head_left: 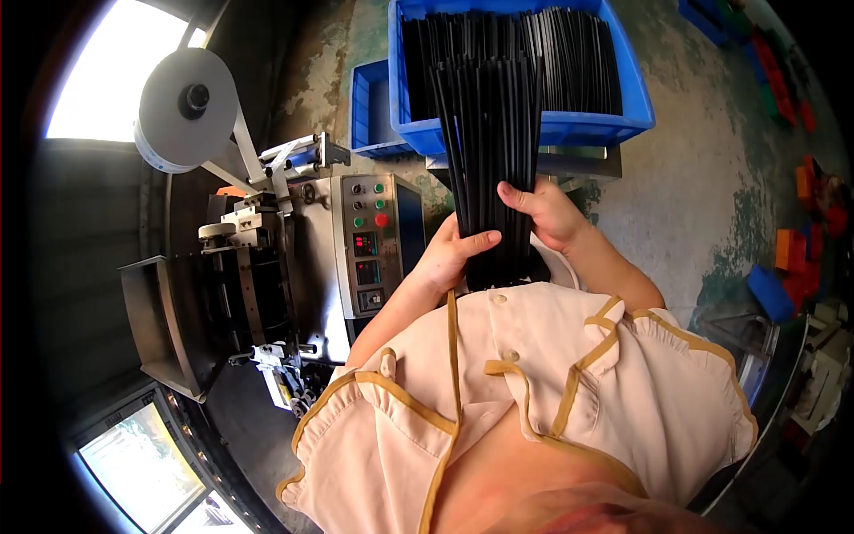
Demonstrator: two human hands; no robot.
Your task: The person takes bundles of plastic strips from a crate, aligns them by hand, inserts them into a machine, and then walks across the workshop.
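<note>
A thick bundle of long, thin black strips (489, 142) is held upright in front of my body. My left hand (451, 252) is closed round the lower left side of it, thumb across the front. Higher up on the right side, my right hand (544, 212) grips the same bundle, its thumb also lying on the front. The fingers of both hands are mostly hidden behind the strips. Beyond the bundle stands a blue crate (636, 116) with many similar black strips (574, 58) packed in it; the bundle's upper end overlaps the crate in view.
To the left is a metal machine with a control panel (366, 245) of buttons and red displays. A large white tape reel (169, 107) is mounted above it. A smaller blue crate (372, 107) stands beside the full one. Orange and blue bins (792, 249) line the right side.
</note>
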